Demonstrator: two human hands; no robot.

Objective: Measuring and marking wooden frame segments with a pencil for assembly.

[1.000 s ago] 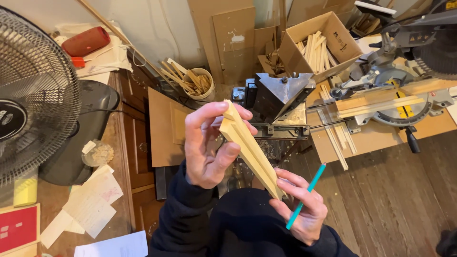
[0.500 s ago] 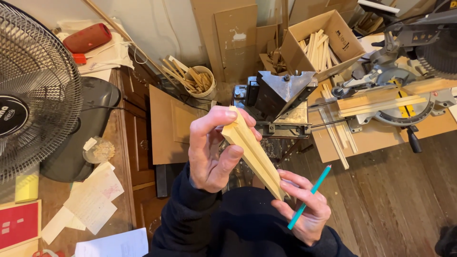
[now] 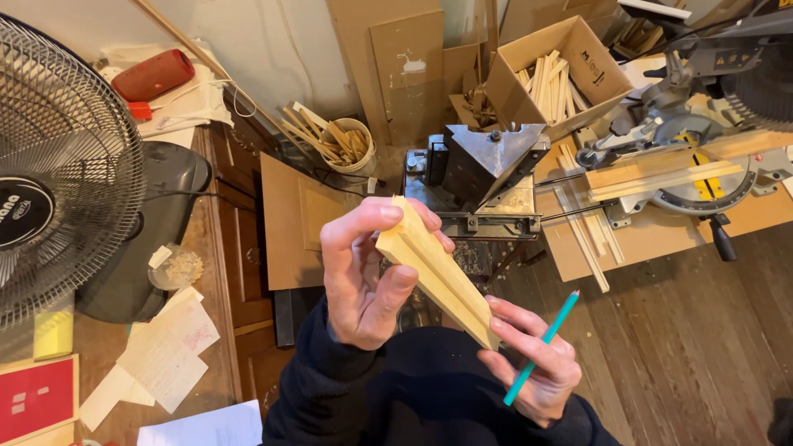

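Note:
My left hand (image 3: 363, 277) grips the upper end of a pale wooden moulding strip (image 3: 438, 272), thumb and fingers pinched around it. The strip runs down to the right, and its lower end rests against the fingers of my right hand (image 3: 533, 363). That hand also holds a teal pencil (image 3: 541, 347), slanted up to the right. Both hands are raised in front of my dark sleeves and body.
A metal corner-cutting machine (image 3: 487, 165) stands ahead. A mitre saw (image 3: 702, 157) with wood strips is at right, and a cardboard box of sticks (image 3: 553, 70) behind. A fan (image 3: 58, 190), papers (image 3: 165, 355) and a bucket of offcuts (image 3: 339, 144) are at left.
Both hands and the strip stay together, shifting only slightly in view. The grip is the same.

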